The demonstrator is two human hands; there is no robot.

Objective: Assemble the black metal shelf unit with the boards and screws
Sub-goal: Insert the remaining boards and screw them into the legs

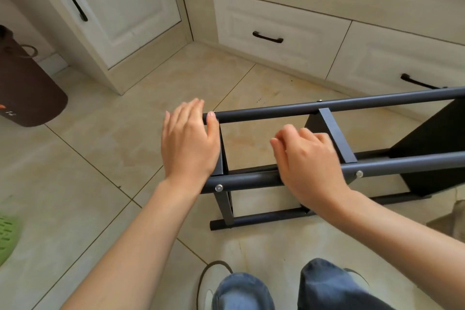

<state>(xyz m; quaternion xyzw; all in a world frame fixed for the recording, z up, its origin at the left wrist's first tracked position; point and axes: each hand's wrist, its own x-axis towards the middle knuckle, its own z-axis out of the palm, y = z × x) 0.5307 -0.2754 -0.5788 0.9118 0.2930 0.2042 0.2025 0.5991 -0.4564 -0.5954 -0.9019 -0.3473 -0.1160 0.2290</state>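
The black metal shelf unit (276, 113) lies on its side on the tiled floor, its round tubes running left to right. A black board (432, 143) is fitted between the tubes at the right. Silver screw heads (219, 187) show on the near tube. My left hand (188, 143) rests flat against the frame's left end, fingers spread, thumb touching the far tube's tip. My right hand (309, 166) lies on the near tube (246, 181), fingers curled loosely beside a flat crossbar (337, 138). Whether it grips anything is unclear.
White cabinet doors and drawers (276, 33) stand close behind the frame. A brown bag (25, 83) sits at the left, a green perforated item (7, 236) at the lower left. My knees and shoes (251, 287) are at the bottom edge.
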